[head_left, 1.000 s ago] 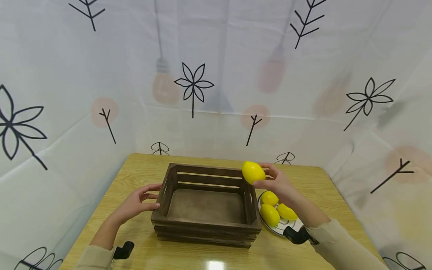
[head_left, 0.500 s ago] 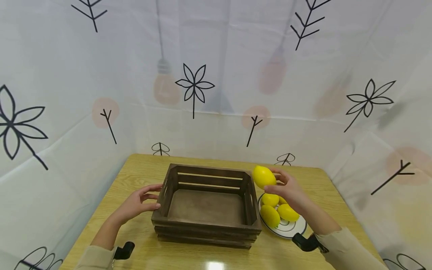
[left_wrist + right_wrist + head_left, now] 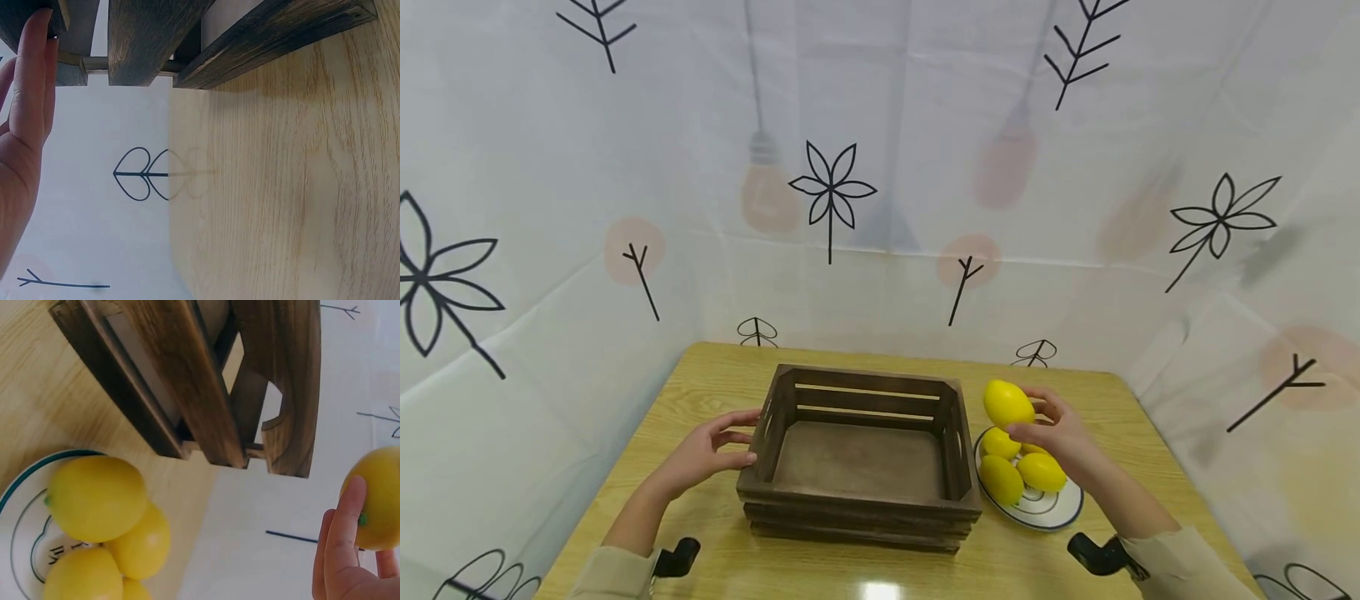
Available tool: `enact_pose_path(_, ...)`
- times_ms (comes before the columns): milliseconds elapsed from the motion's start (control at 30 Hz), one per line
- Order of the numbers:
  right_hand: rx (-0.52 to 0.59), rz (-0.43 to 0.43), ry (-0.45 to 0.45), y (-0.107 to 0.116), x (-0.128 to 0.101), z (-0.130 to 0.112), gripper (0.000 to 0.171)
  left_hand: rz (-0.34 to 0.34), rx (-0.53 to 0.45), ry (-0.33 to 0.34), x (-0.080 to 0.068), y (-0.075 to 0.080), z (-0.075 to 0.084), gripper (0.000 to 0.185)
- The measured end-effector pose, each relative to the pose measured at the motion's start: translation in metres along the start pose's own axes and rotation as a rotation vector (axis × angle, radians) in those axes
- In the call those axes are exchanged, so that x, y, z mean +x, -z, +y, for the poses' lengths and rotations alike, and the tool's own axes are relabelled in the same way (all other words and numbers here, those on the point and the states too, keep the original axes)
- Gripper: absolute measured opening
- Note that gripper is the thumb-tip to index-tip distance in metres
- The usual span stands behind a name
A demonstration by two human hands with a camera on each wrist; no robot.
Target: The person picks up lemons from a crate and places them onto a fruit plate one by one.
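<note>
A brown slatted wooden crate (image 3: 857, 496) stands in the middle of the table, its inside bare. My left hand (image 3: 703, 450) rests against the crate's left end with fingers extended; in the left wrist view its fingertips (image 3: 37, 31) touch a slat. To the right of the crate, my right hand (image 3: 1060, 425) grips a yellow lemon (image 3: 1008, 404) between thumb and fingers, raised over the plate's back edge. Several more lemons (image 3: 1002, 479) lie on a white plate (image 3: 1037, 517) with a dark rim, close to the crate's right end. The right wrist view shows the held lemon (image 3: 381, 503) apart from the crate.
The light wood table (image 3: 722, 558) ends at the back against a pale cloth (image 3: 880, 292) printed with plants and bulbs. This cloth also hangs along both sides. A black strap mount sits on each wrist.
My right hand has moved right and slightly down with the lemon, away from above the crate's right edge toward the plate. My left hand and the crate have stayed put.
</note>
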State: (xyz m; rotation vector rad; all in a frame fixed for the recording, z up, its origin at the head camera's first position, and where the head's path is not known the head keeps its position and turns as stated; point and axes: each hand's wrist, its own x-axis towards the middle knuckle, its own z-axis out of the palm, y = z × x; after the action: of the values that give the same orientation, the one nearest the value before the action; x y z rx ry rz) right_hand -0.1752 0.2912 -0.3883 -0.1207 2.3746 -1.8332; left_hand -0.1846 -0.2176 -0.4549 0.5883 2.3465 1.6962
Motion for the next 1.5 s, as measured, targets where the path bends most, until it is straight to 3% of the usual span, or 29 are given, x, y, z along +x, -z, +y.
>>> enact_pose_path(733, -0.106, 0.063, -0.137, 0.021, -0.017, 0.047, 0.074, -0.011, -0.006, -0.021, -0.001, 0.0, -0.001, 0.063)
enact_pose_path(967, -0.067, 0.081, -0.152, 0.025, -0.022, 0.065, 0.072, -0.015, -0.007, -0.019, 0.0, 0.0, -0.001, 0.063)
enact_pose_path(1300, -0.107, 0.12, -0.212, 0.027, -0.029, 0.093, 0.071, -0.003, -0.007, -0.011, 0.002, -0.001, -0.002, 0.063)
enact_pose_path(1500, -0.088, 0.116, -0.25, 0.028, -0.033, 0.111, 0.074, -0.009, -0.014, -0.036, 0.001, -0.001, -0.001, 0.062)
